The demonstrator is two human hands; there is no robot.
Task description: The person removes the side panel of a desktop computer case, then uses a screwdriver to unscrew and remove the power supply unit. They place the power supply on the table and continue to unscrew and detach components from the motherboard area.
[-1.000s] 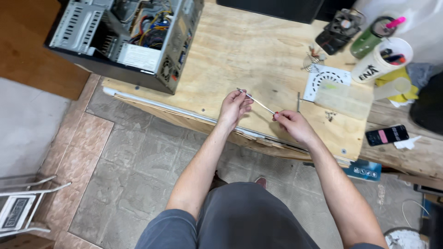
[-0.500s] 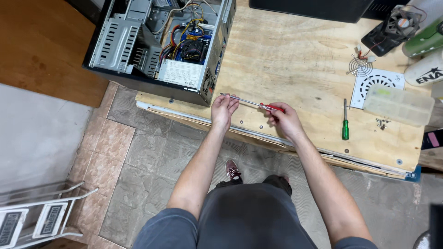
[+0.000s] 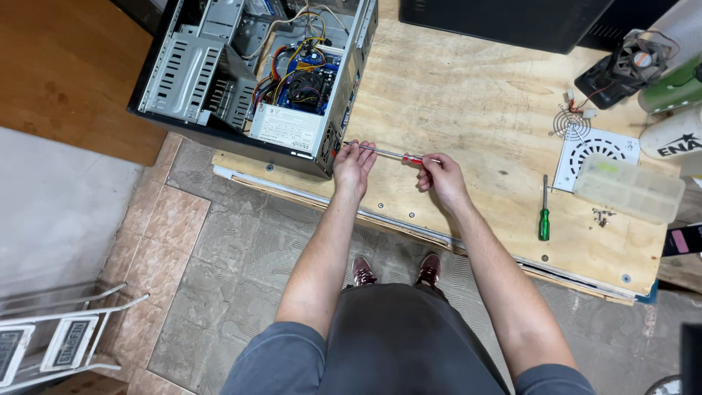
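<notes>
At the near edge of the plywood table [image 3: 453, 95], both hands hold a long red-handled screwdriver with a thin steel shaft [image 3: 391, 154] lying level, just above the wood. The right hand [image 3: 441, 178] has its fingers wrapped tight round the red handle; the left hand [image 3: 353, 166] pinches the shaft near its tip, fingers closed on it, guiding it at the side wall of the open black computer case [image 3: 259, 73] at the table's near left corner. The step in hand looks like seating the tip in a screw on that wall; that calls for keeping the shaft steady and square, though the screw itself is too small to see.

Farther right lie a green-handled screwdriver [image 3: 544, 217] and a clear plastic compartment box [image 3: 627, 189], its contents unclear, with loose screws beside it. The case holds drive cages, a circuit board and bundled coloured wires.
</notes>
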